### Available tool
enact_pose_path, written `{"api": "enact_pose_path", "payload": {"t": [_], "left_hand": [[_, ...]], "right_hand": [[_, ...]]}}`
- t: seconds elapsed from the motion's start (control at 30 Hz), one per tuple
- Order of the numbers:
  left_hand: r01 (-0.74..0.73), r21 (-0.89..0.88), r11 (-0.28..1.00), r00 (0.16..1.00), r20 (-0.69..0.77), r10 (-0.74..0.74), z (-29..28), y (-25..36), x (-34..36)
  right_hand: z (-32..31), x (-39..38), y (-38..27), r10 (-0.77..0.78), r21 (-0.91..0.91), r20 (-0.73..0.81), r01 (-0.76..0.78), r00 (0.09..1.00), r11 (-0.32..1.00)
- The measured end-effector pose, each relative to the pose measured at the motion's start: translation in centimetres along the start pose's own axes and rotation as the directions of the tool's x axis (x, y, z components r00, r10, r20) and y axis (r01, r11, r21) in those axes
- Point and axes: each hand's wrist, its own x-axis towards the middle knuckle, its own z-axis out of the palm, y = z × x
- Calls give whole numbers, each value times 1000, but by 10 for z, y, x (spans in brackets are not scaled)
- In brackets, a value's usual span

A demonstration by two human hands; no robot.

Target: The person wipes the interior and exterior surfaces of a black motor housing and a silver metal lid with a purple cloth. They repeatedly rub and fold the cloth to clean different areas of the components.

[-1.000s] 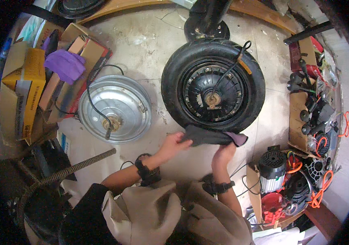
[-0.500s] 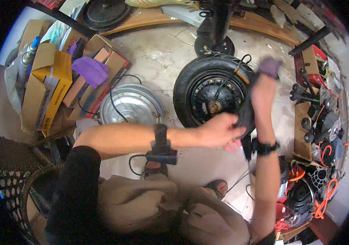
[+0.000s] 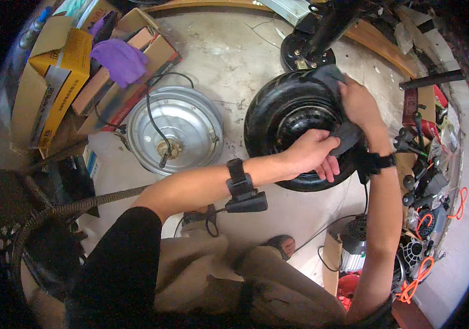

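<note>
The left hand (image 3: pixel 312 152) pinched and the right hand (image 3: pixel 363 107) clutched dark cloth (image 3: pixel 347 138) along the right of the black wheel (image 3: pixel 300 118), covered only in part, its left side bare

You have carried the dark cloth (image 3: pixel 347 138) from the near edge of the tire (image 3: pixel 264 129) to its right side, your right hand (image 3: pixel 361 109) now by the far right rim, your left hand (image 3: pixel 310 153) reaching across the tire.
</note>
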Motion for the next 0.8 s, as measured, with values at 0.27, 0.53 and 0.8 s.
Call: {"api": "enact_pose_path", "payload": {"t": [0.27, 0.53, 0.8], "left_hand": [[-60, 208, 976, 998, 42, 53, 22, -29, 20], [-125, 411, 903, 992, 81, 101, 40, -55, 10], [-197, 548, 813, 980, 136, 146, 42, -58, -16]], "right_hand": [[10, -78, 86, 66, -67, 17, -65, 998, 996], [30, -107, 85, 134, 186, -37, -125, 990, 975], [-37, -127, -7, 722, 997, -41, 75, 691, -15]]}}
